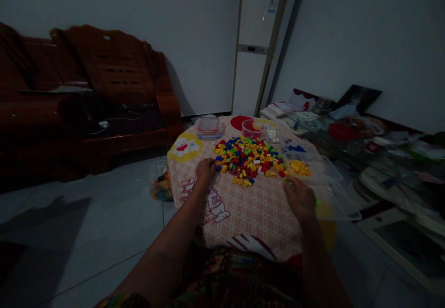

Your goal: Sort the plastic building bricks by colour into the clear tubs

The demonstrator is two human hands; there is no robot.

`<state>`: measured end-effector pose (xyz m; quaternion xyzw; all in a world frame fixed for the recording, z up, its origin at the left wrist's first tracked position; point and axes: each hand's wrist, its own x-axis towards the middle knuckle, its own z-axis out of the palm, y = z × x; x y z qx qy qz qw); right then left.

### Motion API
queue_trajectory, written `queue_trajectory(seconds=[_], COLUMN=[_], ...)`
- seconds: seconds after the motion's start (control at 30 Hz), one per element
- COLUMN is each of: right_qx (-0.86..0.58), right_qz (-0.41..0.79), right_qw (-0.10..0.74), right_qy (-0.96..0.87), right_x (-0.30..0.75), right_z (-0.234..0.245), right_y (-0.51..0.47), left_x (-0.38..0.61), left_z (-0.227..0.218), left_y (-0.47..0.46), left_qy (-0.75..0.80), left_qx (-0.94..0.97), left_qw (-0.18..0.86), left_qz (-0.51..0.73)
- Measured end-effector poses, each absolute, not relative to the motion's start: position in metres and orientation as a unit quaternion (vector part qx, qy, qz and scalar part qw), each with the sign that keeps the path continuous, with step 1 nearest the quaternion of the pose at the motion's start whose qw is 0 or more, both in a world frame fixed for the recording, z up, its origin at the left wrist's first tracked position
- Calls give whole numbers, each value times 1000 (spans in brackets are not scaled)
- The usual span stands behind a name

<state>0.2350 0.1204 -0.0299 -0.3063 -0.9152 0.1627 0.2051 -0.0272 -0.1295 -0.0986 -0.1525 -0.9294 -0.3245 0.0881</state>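
Note:
A heap of small toy building bricks (248, 155) in yellow, red, blue and green lies on the round table's patterned cloth (257, 206). At the heap's left edge is my left hand (206, 172), fingers curled in next to a blue brick; whatever they hold is hidden. My right hand (299, 199) pinches a small green brick (287, 180) on the right side. Just beyond it, a clear plastic box (328, 171) contains yellow bricks (299, 167). Another clear box (351, 213) sits partly behind my right hand, with a bit of green inside.
Blue bricks (295, 148) fill part of a farther clear box. At the back are a round pink tub (252, 129), a bag of white pieces (272, 134) and stacked containers (209, 127). A cluttered glass table (347, 146) stands right; a filled bag (161, 185) is on the floor left.

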Motion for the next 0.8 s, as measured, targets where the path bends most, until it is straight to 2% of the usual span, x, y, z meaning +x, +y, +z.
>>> queue_trajectory(seconds=[0.2, 0.33, 0.5, 0.8], right_qx=[-403, -328, -199, -140], right_qz=[95, 169, 228, 92], right_qw=[203, 223, 148, 15], right_qy=[-887, -902, -942, -986], right_x=[261, 237, 180, 93], right_z=[-31, -32, -32, -29], right_y=[150, 124, 76, 29], left_x=[-28, -28, -27, -26], left_z=[-101, -102, -102, -98], left_y=[-130, -130, -131, -131], left_qy=[-930, -930, -926, -934], left_qx=[-154, -151, -150, -149], left_qw=[92, 88, 91, 84], left_qz=[-322, -325, -333, -313])
